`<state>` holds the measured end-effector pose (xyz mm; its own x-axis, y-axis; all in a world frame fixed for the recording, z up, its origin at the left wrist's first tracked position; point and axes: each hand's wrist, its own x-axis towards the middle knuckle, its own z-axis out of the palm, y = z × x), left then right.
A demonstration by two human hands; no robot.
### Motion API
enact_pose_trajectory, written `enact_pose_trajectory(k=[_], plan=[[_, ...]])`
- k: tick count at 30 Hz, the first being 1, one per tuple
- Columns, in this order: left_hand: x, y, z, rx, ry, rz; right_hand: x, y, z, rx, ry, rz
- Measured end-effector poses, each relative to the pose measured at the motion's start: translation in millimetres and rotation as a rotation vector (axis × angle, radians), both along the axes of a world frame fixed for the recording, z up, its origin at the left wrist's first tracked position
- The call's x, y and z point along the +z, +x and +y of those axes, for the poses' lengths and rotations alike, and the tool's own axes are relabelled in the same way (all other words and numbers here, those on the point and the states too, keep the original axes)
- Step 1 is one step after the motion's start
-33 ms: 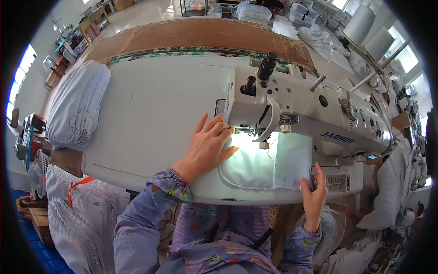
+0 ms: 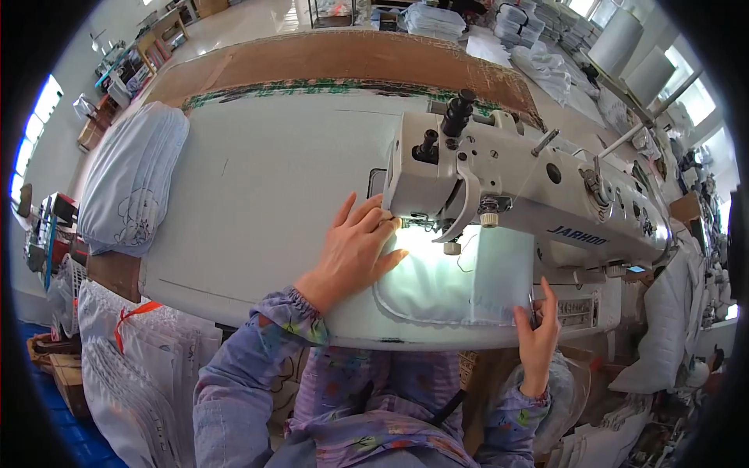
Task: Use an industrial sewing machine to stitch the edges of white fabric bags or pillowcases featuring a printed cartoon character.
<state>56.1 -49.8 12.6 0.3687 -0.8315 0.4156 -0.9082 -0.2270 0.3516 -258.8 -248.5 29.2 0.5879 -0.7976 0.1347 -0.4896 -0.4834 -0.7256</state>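
Observation:
A white cloth piece (image 2: 425,292) with a rounded lower left corner lies under the head of a sewing machine (image 2: 530,195), lit brightly near the needle. A folded panel (image 2: 503,273) covers its right side, and a loose dark thread (image 2: 465,265) curls on top. My left hand (image 2: 355,246) rests spread on the cloth's left edge, fingertips close to the presser foot, thumb apart. Beside the cloth's lower right corner is my right hand (image 2: 538,335), thumb and forefinger raised around a thin greyish thing too small to name.
A stack of white rounded cloth pieces (image 2: 136,179) lies at the table's left end. More white pieces, tied with an orange strip (image 2: 133,316), hang below the left front edge. A brown board (image 2: 328,62) runs along the back of the white table (image 2: 257,179).
The folded panel's edge has shifted slightly right, and the faint marks near its lower end show less. The thin greyish thing at my right hand shows more. My left hand stays in place.

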Motion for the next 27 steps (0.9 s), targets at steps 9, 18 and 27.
enact_pose_trajectory(k=[9,18,27], plan=[[-6.9,10.9,-5.3,0.011,-0.092,0.091,-0.3,21.3,-2.0,0.222,-0.086,-0.062],[-18.8,45.8,16.7,0.751,-0.153,-0.082,-60.9,176.2,-104.6,0.049,-0.496,0.027],[-7.8,56.5,50.3,0.916,-0.04,-0.195,-41.6,174.3,-25.1,0.192,-0.43,-0.086]])
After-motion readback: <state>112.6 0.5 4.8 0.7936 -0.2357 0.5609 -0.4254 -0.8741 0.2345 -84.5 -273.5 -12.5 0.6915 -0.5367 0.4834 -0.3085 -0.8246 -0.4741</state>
